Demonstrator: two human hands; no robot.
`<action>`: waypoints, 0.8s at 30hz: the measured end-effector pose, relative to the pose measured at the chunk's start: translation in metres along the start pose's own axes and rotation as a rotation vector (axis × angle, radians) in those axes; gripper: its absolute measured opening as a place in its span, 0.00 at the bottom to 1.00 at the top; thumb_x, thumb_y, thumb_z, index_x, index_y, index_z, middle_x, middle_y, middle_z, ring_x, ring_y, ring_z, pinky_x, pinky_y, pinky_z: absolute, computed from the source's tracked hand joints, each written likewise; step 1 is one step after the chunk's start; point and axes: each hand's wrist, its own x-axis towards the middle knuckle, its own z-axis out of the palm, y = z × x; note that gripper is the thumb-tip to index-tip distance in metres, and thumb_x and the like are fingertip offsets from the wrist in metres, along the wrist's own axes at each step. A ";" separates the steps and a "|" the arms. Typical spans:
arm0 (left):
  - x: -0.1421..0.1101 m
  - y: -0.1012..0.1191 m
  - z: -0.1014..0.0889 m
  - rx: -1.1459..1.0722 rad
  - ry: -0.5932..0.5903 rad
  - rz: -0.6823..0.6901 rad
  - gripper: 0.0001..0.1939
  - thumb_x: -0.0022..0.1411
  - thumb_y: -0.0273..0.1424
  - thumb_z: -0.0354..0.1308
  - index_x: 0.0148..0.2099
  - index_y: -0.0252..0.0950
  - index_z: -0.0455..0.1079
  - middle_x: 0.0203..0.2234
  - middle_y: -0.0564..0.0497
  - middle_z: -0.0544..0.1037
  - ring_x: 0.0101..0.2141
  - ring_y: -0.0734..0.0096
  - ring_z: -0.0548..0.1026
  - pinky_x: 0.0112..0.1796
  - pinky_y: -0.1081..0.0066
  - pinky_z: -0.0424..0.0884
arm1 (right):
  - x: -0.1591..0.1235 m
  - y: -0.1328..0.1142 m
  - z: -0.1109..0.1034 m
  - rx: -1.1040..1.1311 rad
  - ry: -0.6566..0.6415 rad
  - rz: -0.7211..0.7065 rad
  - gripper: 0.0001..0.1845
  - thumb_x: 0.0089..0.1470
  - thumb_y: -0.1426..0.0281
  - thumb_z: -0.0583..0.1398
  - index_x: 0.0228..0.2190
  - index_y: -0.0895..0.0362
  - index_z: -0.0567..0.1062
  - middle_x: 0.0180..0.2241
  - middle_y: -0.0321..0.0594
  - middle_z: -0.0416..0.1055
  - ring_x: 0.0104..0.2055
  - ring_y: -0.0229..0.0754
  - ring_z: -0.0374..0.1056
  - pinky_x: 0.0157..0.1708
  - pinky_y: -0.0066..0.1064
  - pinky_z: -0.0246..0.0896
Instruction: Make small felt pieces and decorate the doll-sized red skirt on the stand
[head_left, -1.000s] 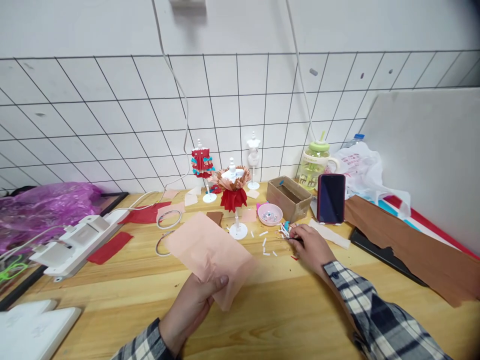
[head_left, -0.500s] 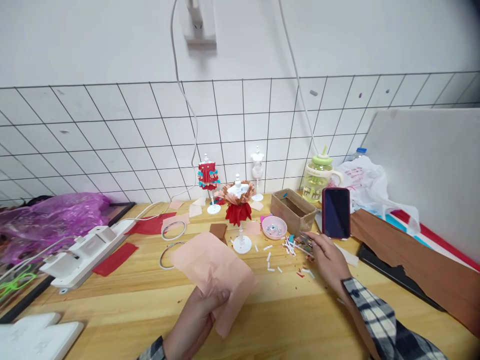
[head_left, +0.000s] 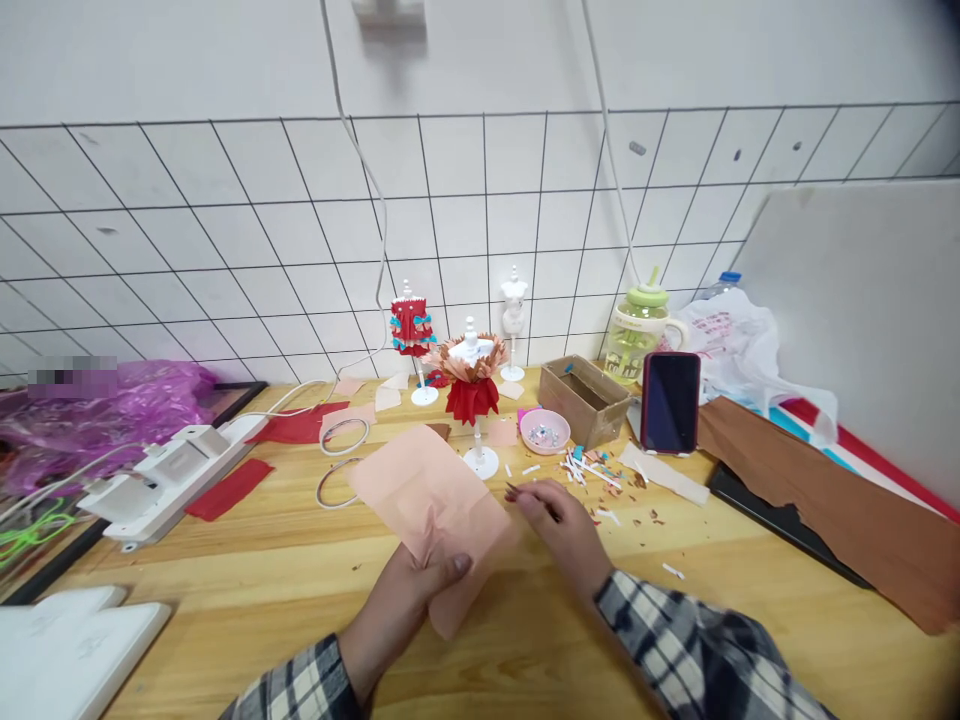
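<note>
My left hand [head_left: 401, 605] pinches a sheet of pink crepe paper [head_left: 442, 490], thumb on top, holding it above the table. The sheet is creased near my thumb. Close to its right edge, my right hand [head_left: 564, 530] is closed around a thin pointed metal tool [head_left: 513, 490]; only its tip shows, so its kind is unclear. Behind the paper stands a small white mannequin [head_left: 471, 352] dressed in a red skirt [head_left: 472, 402] and a pink-brown ruffle [head_left: 491, 358]. Beyond it are a mannequin in a red dress [head_left: 411, 325] and a bare mannequin [head_left: 514, 310].
A pink bowl of beads [head_left: 546, 432], a cardboard box [head_left: 592, 410] and paper scraps [head_left: 589, 468] lie to the right. Further right are a phone [head_left: 670, 402], a green-lidded bottle [head_left: 636, 335] and brown paper [head_left: 825, 500]. A power strip [head_left: 180, 480] and wire rings [head_left: 337, 485] occupy the left.
My right hand has moved left from the scraps beside the box to the pink paper's right edge, bringing the metal tool along. My left hand still holds the paper; the view has tilted slightly down.
</note>
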 end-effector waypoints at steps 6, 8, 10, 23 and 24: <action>-0.001 0.004 0.010 0.095 0.140 0.029 0.37 0.49 0.33 0.69 0.62 0.37 0.63 0.54 0.42 0.74 0.57 0.49 0.68 0.58 0.51 0.60 | 0.007 -0.010 0.033 0.114 -0.114 0.075 0.14 0.48 0.64 0.62 0.37 0.54 0.67 0.25 0.31 0.69 0.27 0.38 0.63 0.29 0.28 0.56; -0.005 0.004 0.012 0.017 0.086 0.030 0.37 0.51 0.33 0.69 0.62 0.36 0.63 0.54 0.41 0.73 0.57 0.48 0.68 0.59 0.50 0.59 | 0.004 -0.007 0.033 0.224 -0.136 0.098 0.15 0.48 0.67 0.61 0.38 0.53 0.63 0.21 0.27 0.64 0.23 0.36 0.58 0.25 0.27 0.52; -0.011 0.002 0.015 -0.105 -0.011 -0.008 0.34 0.55 0.35 0.66 0.62 0.35 0.63 0.56 0.39 0.72 0.57 0.48 0.67 0.59 0.51 0.59 | 0.002 -0.004 0.032 0.334 -0.149 0.090 0.15 0.49 0.67 0.60 0.38 0.53 0.62 0.20 0.26 0.62 0.22 0.35 0.56 0.25 0.26 0.50; -0.010 0.006 0.012 -0.311 0.070 -0.022 0.40 0.53 0.26 0.67 0.66 0.41 0.57 0.55 0.42 0.73 0.51 0.55 0.74 0.56 0.60 0.65 | 0.007 0.002 0.024 0.487 -0.215 0.145 0.22 0.49 0.66 0.61 0.46 0.53 0.64 0.20 0.27 0.62 0.22 0.36 0.58 0.25 0.27 0.51; -0.012 0.007 0.011 -0.344 0.046 -0.076 0.38 0.53 0.29 0.67 0.64 0.40 0.59 0.54 0.42 0.74 0.50 0.55 0.75 0.54 0.61 0.67 | 0.007 0.002 0.025 0.502 -0.215 0.145 0.22 0.49 0.65 0.61 0.46 0.53 0.64 0.21 0.28 0.64 0.24 0.37 0.60 0.26 0.28 0.53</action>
